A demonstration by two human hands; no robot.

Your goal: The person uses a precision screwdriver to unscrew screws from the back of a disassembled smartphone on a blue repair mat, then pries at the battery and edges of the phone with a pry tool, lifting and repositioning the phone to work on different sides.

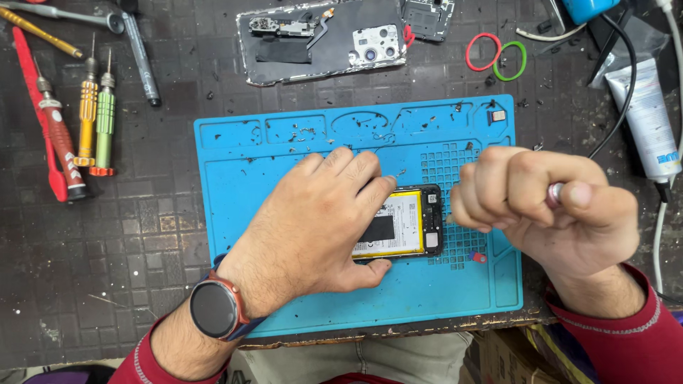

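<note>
- At about nine o'clock on the dark bench lie a red-handled screwdriver [57,139], an orange one [87,114] and a green one [105,117], side by side with tips pointing to twelve, well apart from the hands.
- The blue repair mat [235,178] fills the middle, dotted with small dark bits; a watch [215,307] sits on the left wrist at its seven o'clock corner.
- The left hand [313,227] lies flat and spread, palm down, pressing on the opened phone [405,222]; fingers reach over its twelve o'clock edge and the thumb hooks under its six o'clock edge, pinning it.
- The phone rests at the mat's centre, long axis running nine to three; only its three o'clock end shows, with a yellow-edged battery and black frame.
- At twelve o'clock off the mat lie a detached back cover [320,43] and red and green rubber bands [496,53].
- The right hand [541,206] is closed in a fist round a thin tool's metal-capped handle [556,193], the thumb on the cap; the tip is hidden. The phone's exposed end lies just at nine o'clock from this fist, so the right hand is nearer that end.
- A white tube [647,117] lies at two o'clock.
</note>
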